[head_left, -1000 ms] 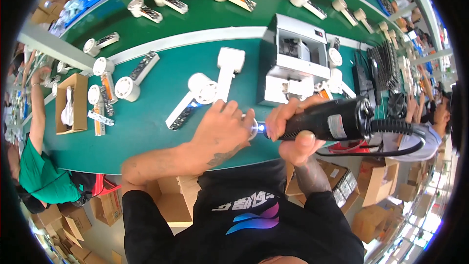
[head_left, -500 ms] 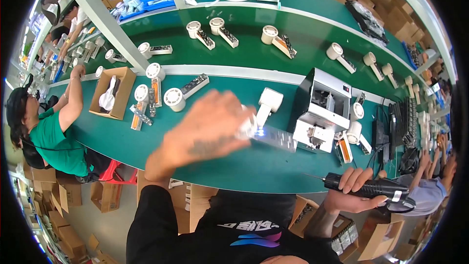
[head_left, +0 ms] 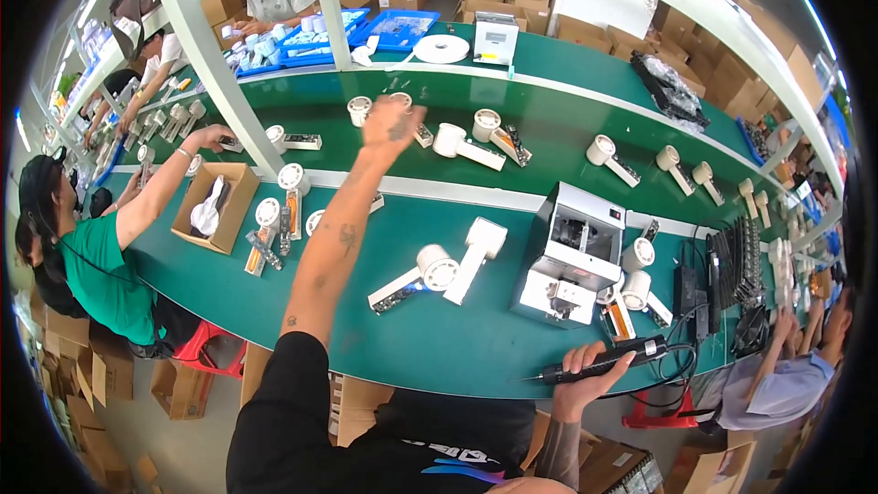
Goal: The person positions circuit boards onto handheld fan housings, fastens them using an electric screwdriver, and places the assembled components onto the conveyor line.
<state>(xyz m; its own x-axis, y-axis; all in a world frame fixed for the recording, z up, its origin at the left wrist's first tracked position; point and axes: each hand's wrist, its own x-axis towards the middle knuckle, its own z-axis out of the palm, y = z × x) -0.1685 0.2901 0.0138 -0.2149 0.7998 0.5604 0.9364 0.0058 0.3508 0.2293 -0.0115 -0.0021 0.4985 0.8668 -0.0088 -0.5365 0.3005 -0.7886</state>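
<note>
Right hand (head_left: 590, 373): fingers clamped on black cylindrical screwdriver (head_left: 645, 350), at near edge of green bench (head_left: 439, 338). Left hand (head_left: 393, 123): over far green belt (head_left: 549, 128), near white round-headed plastic device (head_left: 359, 111); fingers blurred, state cannot be told.

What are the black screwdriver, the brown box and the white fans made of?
Black screwdriver: probably plastic, with a smooth, slightly shiny body.
Brown box: looks like cardboard, by its dull walls.
White fans: likely plastic, from their smooth, evenly white shells; I can't be sure.
</note>
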